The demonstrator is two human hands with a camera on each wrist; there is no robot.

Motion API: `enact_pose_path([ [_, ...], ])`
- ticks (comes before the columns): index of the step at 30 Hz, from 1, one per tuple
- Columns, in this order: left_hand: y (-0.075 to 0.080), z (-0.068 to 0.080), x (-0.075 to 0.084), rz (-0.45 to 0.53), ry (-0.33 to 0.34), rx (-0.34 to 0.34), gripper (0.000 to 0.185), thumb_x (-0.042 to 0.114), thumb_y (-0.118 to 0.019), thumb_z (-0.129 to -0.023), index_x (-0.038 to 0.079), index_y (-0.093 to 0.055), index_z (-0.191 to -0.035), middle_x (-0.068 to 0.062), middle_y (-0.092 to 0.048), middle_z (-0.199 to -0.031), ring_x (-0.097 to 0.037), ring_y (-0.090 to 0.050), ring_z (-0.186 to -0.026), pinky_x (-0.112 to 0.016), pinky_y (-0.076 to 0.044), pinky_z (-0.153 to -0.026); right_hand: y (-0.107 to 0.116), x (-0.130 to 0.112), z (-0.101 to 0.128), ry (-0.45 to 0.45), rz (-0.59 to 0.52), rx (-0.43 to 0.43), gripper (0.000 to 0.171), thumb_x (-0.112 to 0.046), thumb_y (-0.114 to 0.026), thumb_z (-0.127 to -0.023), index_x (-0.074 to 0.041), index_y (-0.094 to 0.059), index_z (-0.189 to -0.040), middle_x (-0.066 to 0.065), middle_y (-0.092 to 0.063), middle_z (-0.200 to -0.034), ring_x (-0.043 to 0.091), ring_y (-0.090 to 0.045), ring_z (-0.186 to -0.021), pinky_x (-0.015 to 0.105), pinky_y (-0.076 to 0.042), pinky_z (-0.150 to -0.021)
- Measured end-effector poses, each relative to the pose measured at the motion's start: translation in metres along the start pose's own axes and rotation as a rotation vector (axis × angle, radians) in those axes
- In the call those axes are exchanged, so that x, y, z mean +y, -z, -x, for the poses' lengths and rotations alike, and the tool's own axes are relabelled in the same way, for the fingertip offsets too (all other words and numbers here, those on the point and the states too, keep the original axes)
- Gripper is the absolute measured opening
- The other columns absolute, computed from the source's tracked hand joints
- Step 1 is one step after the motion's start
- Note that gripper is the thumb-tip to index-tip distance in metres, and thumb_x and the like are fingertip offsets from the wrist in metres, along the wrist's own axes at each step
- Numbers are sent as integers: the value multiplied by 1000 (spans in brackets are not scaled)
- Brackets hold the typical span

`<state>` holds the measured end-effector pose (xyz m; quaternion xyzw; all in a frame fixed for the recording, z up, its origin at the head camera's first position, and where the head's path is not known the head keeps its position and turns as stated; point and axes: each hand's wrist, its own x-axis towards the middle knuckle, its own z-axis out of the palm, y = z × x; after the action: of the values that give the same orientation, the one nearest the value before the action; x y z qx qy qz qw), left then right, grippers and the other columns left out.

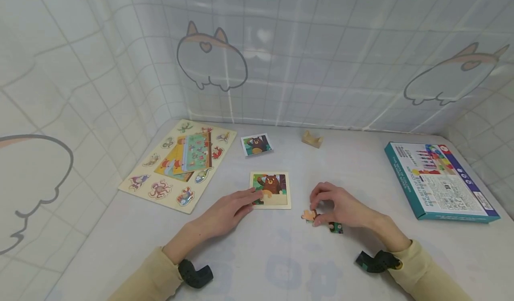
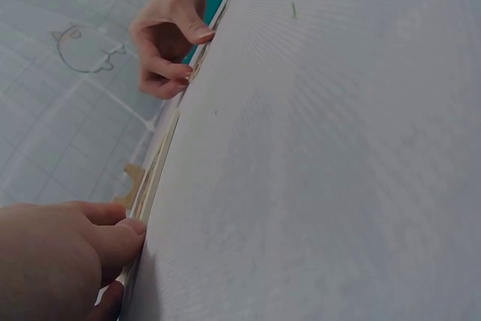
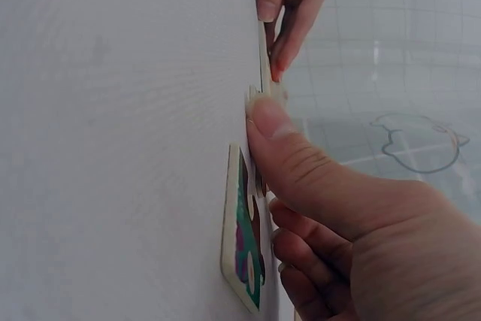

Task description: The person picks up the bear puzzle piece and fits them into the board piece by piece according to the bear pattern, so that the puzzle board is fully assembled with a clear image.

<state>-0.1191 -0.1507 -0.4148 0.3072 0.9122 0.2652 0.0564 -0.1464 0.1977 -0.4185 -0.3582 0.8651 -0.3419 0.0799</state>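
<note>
A square wooden puzzle board (image 1: 283,206) with a bear picture lies in the middle of the table; its lower part shows bare wood. My left hand (image 1: 231,209) rests at the board's left edge, fingertips on the board and thumb by its near edge. To the right of the board, my right hand (image 1: 341,206) pinches a small puzzle piece (image 1: 315,215) between thumb and fingers, low over the table. An orange-tan piece (image 1: 308,216) lies by its fingertips. Close under that hand is a green and dark piece (image 1: 336,228), its thick pale edge showing in the right wrist view.
A bear picture card (image 1: 257,145) lies behind the board, with a small curved wooden piece (image 1: 312,139) to its right. At the left is a large sea-animal board (image 1: 160,158) carrying colourful picture sheets (image 1: 192,154). A teal-edged box (image 1: 441,180) lies at the right. Patterned sheeting (image 1: 301,60) hangs behind.
</note>
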Motion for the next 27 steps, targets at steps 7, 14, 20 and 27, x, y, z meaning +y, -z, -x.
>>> enact_pose_path([
  [7,0,0,0,5,-5,6,45,22,-53,-97,27,-45,-140,4,-44,-144,-9,-37,-133,-31,-35,-108,0,0,0,2,8,11,24,-41,-80,-68,-29,-68,-85,-13,-54,-96,7,-48,-95,27,-46,-83],
  [14,0,0,0,8,-3,5,44,22,-53,-97,26,-45,-140,3,-43,-144,-9,-36,-134,-32,-35,-108,0,0,0,39,-6,19,22,-39,-80,-70,-28,-69,-85,-10,-55,-95,8,-49,-94,27,-46,-82],
  [20,0,0,1,11,7,2,44,23,-53,-97,27,-45,-140,4,-44,-144,-8,-36,-133,-31,-35,-108,-1,0,0,56,1,34,20,-38,-79,-72,-28,-69,-85,-11,-55,-95,7,-49,-93,26,-47,-81],
  [27,0,0,1,6,11,-1,45,23,-53,-97,27,-45,-140,3,-43,-144,-8,-36,-134,-32,-35,-108,-2,-4,-1,38,-15,67,21,-37,-79,-71,-28,-69,-86,-9,-54,-93,9,-48,-92,28,-45,-80],
])
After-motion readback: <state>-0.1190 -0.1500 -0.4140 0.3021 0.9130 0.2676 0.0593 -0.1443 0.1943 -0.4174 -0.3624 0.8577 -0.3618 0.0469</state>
